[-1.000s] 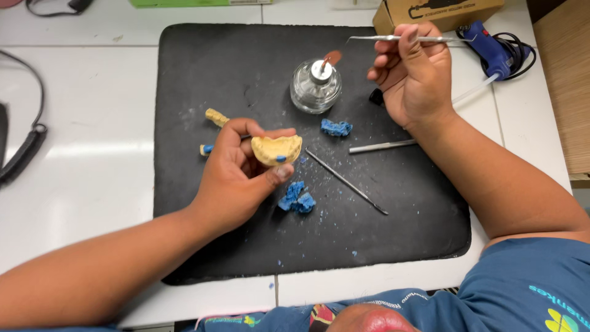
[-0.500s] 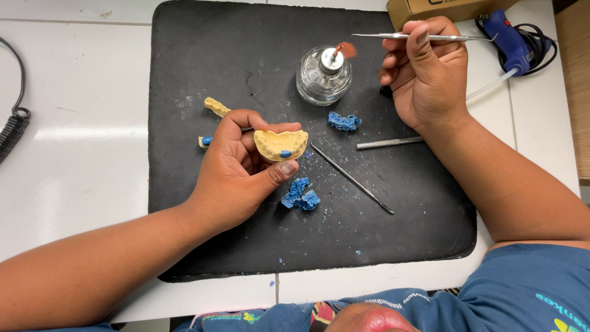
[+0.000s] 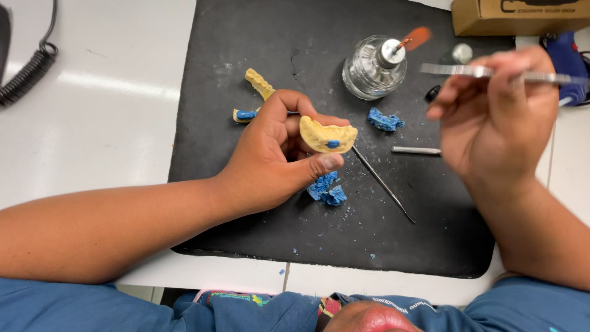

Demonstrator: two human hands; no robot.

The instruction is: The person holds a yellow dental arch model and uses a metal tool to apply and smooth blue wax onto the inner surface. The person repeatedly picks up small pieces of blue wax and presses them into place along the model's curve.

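My left hand (image 3: 273, 157) holds a yellow arch-shaped dental cast (image 3: 327, 136) with a small blue spot of wax on it, just above the black mat (image 3: 246, 203). My right hand (image 3: 498, 120) is raised at the right and grips a thin metal instrument (image 3: 473, 71) whose tip points left toward the lit glass spirit lamp (image 3: 373, 67). Blue wax lumps lie on the mat below the cast (image 3: 327, 189) and right of it (image 3: 385, 120).
Two more yellow cast pieces (image 3: 259, 83) lie left of my hand. A long thin metal tool (image 3: 382, 183) and a short metal rod (image 3: 416, 150) rest on the mat. A cardboard box (image 3: 516, 15), a blue device (image 3: 568, 61) and a coiled black cable (image 3: 27, 71) sit around it.
The view has moved closer. My right hand has drawn back to the right from the flame with the instrument. My left hand keeps the cast in the same grip.
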